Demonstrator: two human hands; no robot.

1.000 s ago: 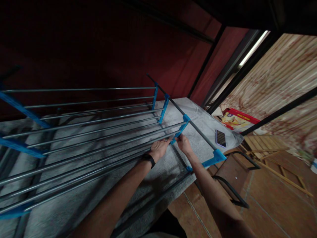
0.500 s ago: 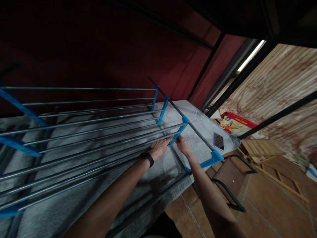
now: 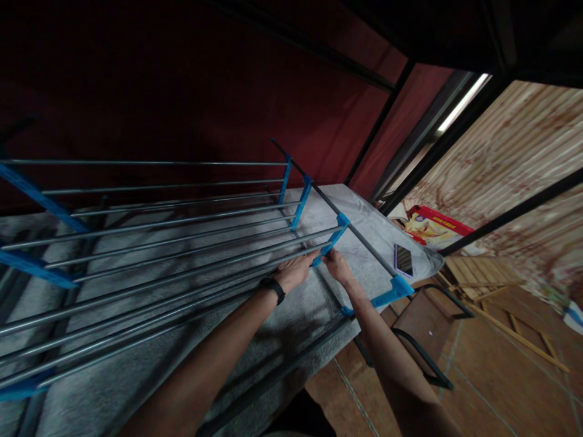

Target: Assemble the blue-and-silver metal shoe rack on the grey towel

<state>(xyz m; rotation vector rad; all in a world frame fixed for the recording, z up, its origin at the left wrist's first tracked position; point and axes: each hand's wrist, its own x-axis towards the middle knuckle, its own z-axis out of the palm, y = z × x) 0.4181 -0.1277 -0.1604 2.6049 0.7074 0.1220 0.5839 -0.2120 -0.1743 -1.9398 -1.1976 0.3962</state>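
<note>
On the cloth-covered table (image 3: 373,221) stands a shoe-rack-like frame of grey metal rods (image 3: 191,215) joined by blue plastic brackets (image 3: 300,203). My left hand (image 3: 295,273), with a black band at the wrist, is closed around the end of a lower rod beside the nearest right-hand bracket (image 3: 336,235). On the bracket's other side, my right hand (image 3: 336,266) has its fingers pinched on its lower end. My fingers partly hide the joint between rod and bracket. A blue corner piece (image 3: 392,292) joins the dark side tubes near my right forearm.
A phone (image 3: 403,260) lies on the table's right part. Beyond it is a red and yellow box (image 3: 437,227). A brown chair (image 3: 423,325) with dark armrests and a folded wooden piece (image 3: 487,276) stand on the tiled floor at right. Behind the rack is a dark red wall (image 3: 182,109).
Both hands stay at the same bracket with almost the same grip. The bracket and corner piece sit very slightly farther right in view.
</note>
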